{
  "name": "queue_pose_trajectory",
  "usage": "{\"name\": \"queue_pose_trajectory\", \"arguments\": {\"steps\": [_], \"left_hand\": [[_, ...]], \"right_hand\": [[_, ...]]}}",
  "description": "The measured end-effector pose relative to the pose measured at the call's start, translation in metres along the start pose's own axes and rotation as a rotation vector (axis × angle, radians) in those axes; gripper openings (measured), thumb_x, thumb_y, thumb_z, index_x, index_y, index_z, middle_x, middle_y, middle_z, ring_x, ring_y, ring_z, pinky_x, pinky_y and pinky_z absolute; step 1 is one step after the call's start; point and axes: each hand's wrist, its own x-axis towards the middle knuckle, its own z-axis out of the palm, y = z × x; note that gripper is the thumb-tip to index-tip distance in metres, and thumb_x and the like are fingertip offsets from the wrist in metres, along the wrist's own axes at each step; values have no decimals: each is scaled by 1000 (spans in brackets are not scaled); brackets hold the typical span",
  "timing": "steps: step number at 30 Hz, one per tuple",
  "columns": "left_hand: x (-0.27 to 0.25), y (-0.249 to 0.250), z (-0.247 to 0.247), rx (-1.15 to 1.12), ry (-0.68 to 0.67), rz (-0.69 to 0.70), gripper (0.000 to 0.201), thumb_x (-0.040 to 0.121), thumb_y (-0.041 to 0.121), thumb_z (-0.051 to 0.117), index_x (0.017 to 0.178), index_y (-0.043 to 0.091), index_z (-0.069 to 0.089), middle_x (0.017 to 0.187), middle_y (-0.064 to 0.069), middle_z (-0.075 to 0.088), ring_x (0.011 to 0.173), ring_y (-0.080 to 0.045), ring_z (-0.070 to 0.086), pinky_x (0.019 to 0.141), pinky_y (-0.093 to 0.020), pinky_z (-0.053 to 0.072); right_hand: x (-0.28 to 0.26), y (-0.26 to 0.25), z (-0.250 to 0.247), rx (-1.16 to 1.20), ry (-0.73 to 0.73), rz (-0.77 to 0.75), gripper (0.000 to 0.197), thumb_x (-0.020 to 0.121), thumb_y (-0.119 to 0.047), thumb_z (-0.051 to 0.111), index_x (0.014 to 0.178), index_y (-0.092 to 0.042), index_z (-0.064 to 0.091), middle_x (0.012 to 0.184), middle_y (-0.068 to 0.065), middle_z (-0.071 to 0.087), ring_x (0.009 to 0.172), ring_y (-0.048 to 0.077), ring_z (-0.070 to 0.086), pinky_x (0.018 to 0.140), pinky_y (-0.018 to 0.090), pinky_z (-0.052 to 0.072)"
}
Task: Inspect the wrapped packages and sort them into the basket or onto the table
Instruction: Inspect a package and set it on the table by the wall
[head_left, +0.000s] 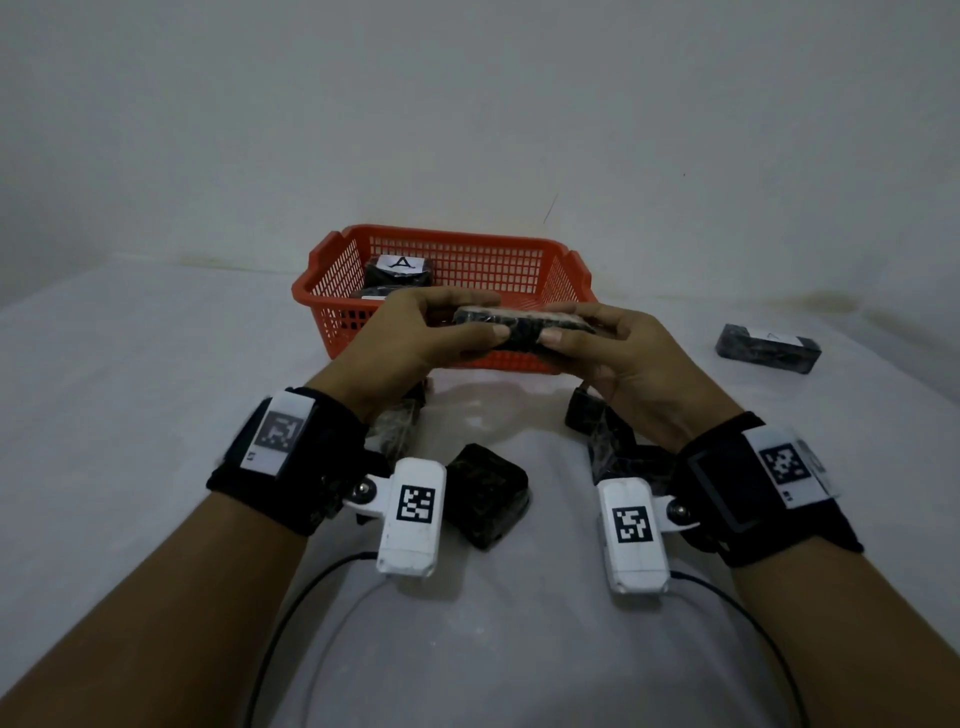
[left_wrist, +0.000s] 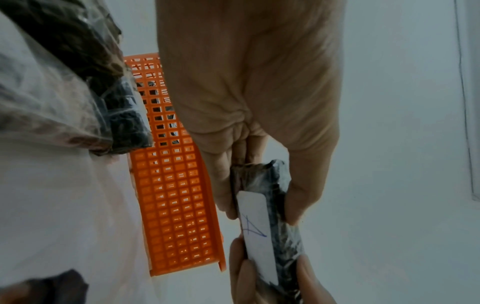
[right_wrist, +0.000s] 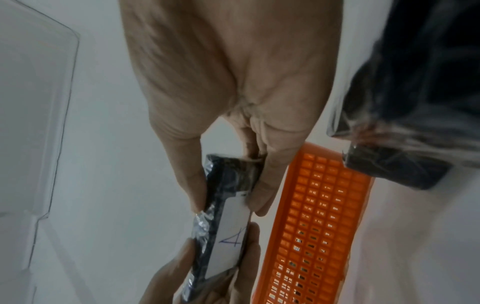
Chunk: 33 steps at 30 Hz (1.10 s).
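Note:
Both hands hold one dark plastic-wrapped package (head_left: 522, 328) in the air just in front of the orange basket (head_left: 566, 280). My left hand (head_left: 447, 325) pinches its left end, my right hand (head_left: 582, 332) its right end. The wrist views show a white label with a hand-drawn "A" on the package (left_wrist: 255, 222) (right_wrist: 228, 236), facing the basket (left_wrist: 176, 185) (right_wrist: 319, 216). Inside the basket lie two wrapped packages, one (head_left: 399, 270) labelled "A". Several more wrapped packages (head_left: 485, 493) lie on the table below my wrists.
Another wrapped package with a white label (head_left: 768, 347) lies on the table at the right. The table (head_left: 130, 389) is covered in white cloth and meets a pale wall behind the basket. Black cables (head_left: 291, 613) run from the wrist cameras toward me.

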Motion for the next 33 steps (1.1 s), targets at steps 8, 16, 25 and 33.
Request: {"name": "queue_pose_trajectory", "arguments": {"steps": [8,16,25,33], "left_hand": [[-5,5,0,64,41,111,54,77,-6,82,126,11,68,120,-2,75,109,-14,74,91,-27,60],[-3,3,5,43,-2,43,48,91,18,73,137,19,60,120,1,74,108,-14,74,98,-36,59],[-3,5,2,70,-2,84,26,95,14,69,121,12,72,112,-4,79,106,-18,75,93,-30,59],[-3,7,-3,4,24,72,31,94,15,72,125,14,70,119,-7,76,112,-24,73,100,-47,57]], "right_hand": [[-4,-4,3,0,-46,-8,60,75,-8,80,132,-1,63,129,17,72,118,29,72,98,38,60],[-6,-2,3,-36,48,34,30,93,-5,71,122,5,68,117,20,76,104,30,77,79,33,64],[-2,1,6,-62,72,5,35,87,-17,77,114,5,72,109,18,78,99,29,78,78,35,65],[-3,-1,2,-162,14,-82,49,81,-4,82,128,-3,68,117,12,78,110,26,76,94,39,62]]}}
